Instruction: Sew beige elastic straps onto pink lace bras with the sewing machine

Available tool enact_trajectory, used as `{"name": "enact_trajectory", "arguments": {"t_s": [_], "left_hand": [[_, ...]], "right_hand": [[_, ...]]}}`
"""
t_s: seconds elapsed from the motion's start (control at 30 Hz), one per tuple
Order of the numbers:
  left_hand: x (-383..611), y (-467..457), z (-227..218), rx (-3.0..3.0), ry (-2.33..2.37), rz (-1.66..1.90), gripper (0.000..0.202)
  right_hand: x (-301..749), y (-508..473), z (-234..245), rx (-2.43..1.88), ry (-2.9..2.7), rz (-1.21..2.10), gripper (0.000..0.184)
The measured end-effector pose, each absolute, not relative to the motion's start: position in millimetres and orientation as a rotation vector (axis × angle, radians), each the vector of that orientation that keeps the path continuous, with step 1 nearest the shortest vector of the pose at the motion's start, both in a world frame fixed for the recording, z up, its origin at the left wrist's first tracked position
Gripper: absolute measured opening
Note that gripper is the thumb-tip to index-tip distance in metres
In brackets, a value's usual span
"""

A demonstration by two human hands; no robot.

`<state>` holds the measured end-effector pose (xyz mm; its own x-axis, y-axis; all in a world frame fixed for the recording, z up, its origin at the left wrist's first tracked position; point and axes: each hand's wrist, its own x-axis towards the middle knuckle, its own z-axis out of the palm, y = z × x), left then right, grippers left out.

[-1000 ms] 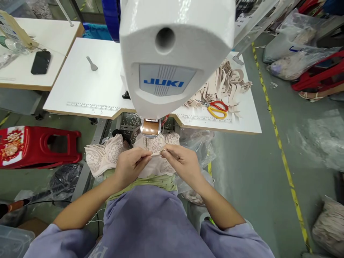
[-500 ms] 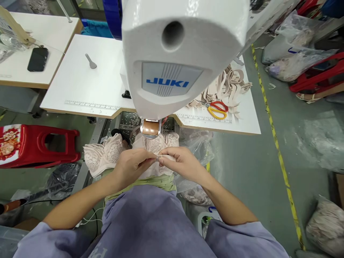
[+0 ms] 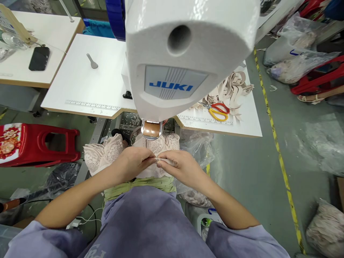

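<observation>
Both hands meet in front of my body, just below the needle area of a white sewing machine. My left hand pinches one end of a small beige fabric strip. My right hand pinches the same strip close beside it, with part of the strip lying along the fingers. Beneath the hands, beige lace bras rest over my lap and the machine's edge. Another lace cup lies to the left. The fingertips hide the strip's exact shape.
Scissors with red and yellow handles lie on the white table by a heap of beige strips. A grey tool sits at the left. A red stool stands on the floor. Bags lie at the right.
My hands have shifted slightly left and down with the strip between them. The left wrist is turned flatter. The view has tilted a little; the table things are unmoved.
</observation>
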<state>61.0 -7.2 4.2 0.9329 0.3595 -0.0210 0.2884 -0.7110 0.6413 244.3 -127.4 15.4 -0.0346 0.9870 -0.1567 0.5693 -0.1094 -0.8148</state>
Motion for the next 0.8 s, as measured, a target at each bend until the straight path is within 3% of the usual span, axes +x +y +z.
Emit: {"name": "enact_trajectory", "arguments": {"t_s": [0.23, 0.4, 0.5, 0.6, 0.8], "left_hand": [[65, -11, 7, 2.401, 0.469, 0.364, 0.03], [64, 9, 0, 2.588, 0.712, 0.678, 0.019], [59, 29, -9, 2.965, 0.41, 0.847, 0.028], [54, 44, -13, 3.132, 0.183, 0.843, 0.042], [56, 38, -9, 3.188, 0.242, 0.707, 0.041]], "right_hand": [[244, -120, 21, -1.665, -1.643, 0.584, 0.015], [263, -65, 37, -1.742, -1.654, 0.79, 0.015], [267, -44, 43, -1.819, -1.716, 0.841, 0.022], [266, -39, 47, -1.829, -1.789, 0.807, 0.027], [264, -46, 39, -1.867, -1.803, 0.719, 0.03]]}}
